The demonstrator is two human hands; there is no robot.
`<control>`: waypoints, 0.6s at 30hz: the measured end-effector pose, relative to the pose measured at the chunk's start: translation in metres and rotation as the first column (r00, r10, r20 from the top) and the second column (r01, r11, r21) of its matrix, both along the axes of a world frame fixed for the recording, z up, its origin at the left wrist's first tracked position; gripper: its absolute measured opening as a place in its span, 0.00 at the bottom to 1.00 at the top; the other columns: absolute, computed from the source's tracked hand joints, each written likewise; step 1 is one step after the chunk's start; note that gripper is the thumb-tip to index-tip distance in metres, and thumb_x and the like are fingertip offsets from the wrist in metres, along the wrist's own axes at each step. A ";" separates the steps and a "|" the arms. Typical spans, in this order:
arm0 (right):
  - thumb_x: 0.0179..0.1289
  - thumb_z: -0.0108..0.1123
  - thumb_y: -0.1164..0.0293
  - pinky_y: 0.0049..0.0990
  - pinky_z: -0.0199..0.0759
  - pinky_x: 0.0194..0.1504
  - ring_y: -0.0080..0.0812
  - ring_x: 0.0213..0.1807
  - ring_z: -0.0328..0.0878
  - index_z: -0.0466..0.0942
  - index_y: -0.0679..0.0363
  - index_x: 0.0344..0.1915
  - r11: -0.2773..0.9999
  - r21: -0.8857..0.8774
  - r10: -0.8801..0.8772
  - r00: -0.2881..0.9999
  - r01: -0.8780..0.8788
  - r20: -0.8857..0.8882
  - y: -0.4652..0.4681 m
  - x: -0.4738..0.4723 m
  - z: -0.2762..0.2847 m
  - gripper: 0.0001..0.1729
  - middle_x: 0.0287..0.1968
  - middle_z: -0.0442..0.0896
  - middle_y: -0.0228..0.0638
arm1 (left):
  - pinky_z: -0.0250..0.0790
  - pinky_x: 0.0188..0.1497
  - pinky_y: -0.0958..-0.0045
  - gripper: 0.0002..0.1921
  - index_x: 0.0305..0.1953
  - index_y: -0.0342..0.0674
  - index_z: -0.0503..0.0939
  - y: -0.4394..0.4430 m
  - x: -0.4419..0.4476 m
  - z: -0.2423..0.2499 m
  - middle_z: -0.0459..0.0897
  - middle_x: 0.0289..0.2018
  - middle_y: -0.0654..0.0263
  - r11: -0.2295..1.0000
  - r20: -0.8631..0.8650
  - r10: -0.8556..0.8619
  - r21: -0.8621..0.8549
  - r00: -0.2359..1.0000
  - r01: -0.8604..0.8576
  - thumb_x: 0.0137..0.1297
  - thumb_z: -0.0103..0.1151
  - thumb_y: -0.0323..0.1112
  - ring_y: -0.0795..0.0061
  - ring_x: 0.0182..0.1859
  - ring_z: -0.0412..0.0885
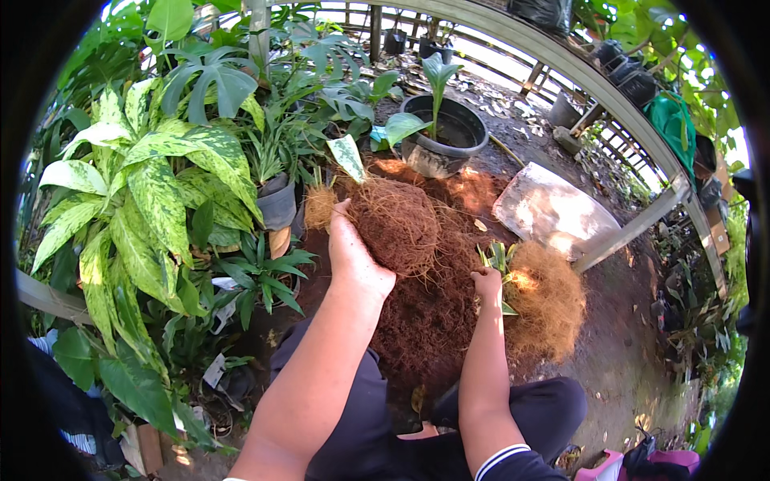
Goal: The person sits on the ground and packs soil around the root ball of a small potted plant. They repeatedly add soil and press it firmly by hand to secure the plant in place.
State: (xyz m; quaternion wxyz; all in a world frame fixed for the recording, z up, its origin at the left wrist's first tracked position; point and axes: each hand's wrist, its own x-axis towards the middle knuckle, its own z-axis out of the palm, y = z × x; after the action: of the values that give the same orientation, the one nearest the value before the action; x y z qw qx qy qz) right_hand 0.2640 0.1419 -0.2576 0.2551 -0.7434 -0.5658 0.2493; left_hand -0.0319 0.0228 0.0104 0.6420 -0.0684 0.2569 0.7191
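My left hand [361, 255] cradles a large root ball [394, 225] of brown fibrous soil from its left side and underneath. A pale variegated leaf [347, 157] rises at the ball's upper left. My right hand [486, 281] pinches a small green, yellow-edged plant [498, 257] beside a heap of tan coconut fibre [544, 300]. Below and between my hands lies a mound of dark reddish-brown coir or soil [421, 327]. A smaller fibre-wrapped plant ball [319, 206] stands left of the root ball.
A black round pot [445, 132] with a leafy plant stands beyond the mound. At its right lies a pale flattened sack [550, 207]. Variegated potted foliage [156, 198] crowds the left. A wooden rail [631, 231] slants at the right, and a pink plastic stool [601, 466] shows at lower right.
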 end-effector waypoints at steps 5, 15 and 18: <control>0.68 0.65 0.69 0.50 0.72 0.62 0.48 0.70 0.71 0.71 0.57 0.71 0.821 -0.018 -0.549 0.799 0.570 0.246 -0.027 0.036 0.020 0.33 0.67 0.76 0.52 | 0.68 0.66 0.43 0.25 0.58 0.45 0.79 0.004 0.007 0.002 0.83 0.57 0.60 0.998 0.007 -0.013 0.054 1.000 0.012 0.71 0.45 0.54 0.55 0.60 0.80; 0.63 0.60 0.76 0.48 0.70 0.63 0.55 0.60 0.75 0.80 0.67 0.51 0.857 0.481 0.126 0.981 -0.183 0.149 -0.083 -0.046 -0.039 0.16 0.54 0.81 0.52 | 0.67 0.66 0.42 0.24 0.58 0.47 0.80 0.007 0.038 0.002 0.83 0.57 0.62 0.995 0.036 -0.085 0.054 0.996 0.083 0.72 0.45 0.54 0.56 0.60 0.79; 0.65 0.64 0.70 0.47 0.65 0.72 0.57 0.70 0.69 0.77 0.64 0.60 0.758 0.357 0.520 0.836 -0.546 0.175 -0.116 -0.112 -0.077 0.24 0.66 0.74 0.55 | 0.66 0.67 0.41 0.24 0.58 0.47 0.80 0.010 0.041 0.003 0.82 0.58 0.62 0.998 0.033 -0.048 -0.031 0.998 0.049 0.72 0.45 0.54 0.55 0.61 0.79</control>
State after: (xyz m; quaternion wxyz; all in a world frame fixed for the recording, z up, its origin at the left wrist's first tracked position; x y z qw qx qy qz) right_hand 0.1524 0.0256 -0.3346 0.2987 -0.4925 -0.7998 0.1688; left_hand 0.0089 0.0324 0.0132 0.6624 -0.0838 0.2594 0.6978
